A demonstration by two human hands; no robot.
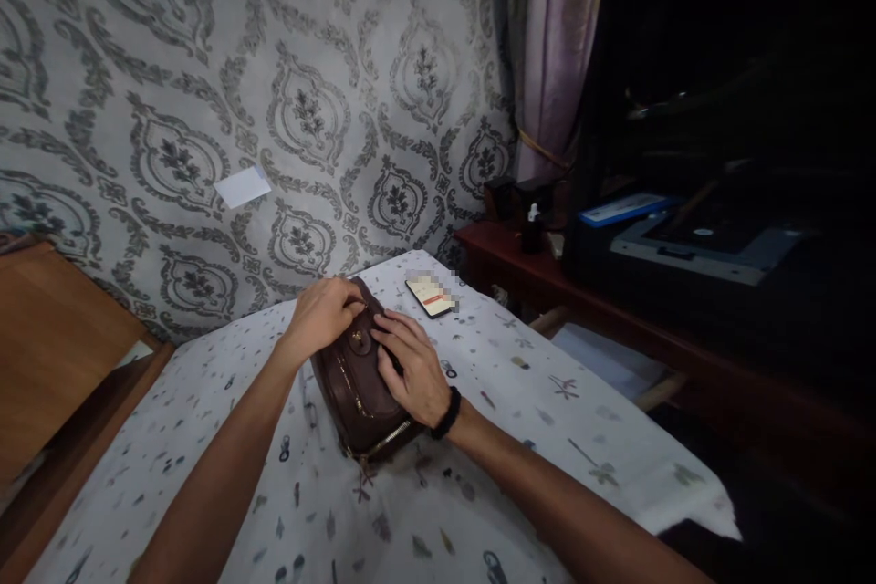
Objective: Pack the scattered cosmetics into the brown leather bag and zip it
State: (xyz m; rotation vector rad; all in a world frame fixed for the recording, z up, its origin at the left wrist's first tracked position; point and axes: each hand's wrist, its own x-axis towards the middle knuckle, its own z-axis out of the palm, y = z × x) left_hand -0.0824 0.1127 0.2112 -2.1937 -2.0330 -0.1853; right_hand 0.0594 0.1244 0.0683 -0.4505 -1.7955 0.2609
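A small dark brown leather handbag with gold zippers and a small gold emblem lies on the patterned white cloth. At its far left part, my left hand bends over the leather with fingertips drawn together near a seam. Whatever those fingers pinch is hidden. My right hand, with a black band at the wrist, lies over the bag's right side. Its fingers are stretched out on the leather and the thumb is apart from them. One gold zipper runs across the front pocket, another along the near edge.
Beyond the bag lies a phone with a lit screen. A dark red wooden desk stands to the right, holding a small dark bottle. An orange-brown wooden panel is at left. Patterned wallpaper with a white switch plate rises behind.
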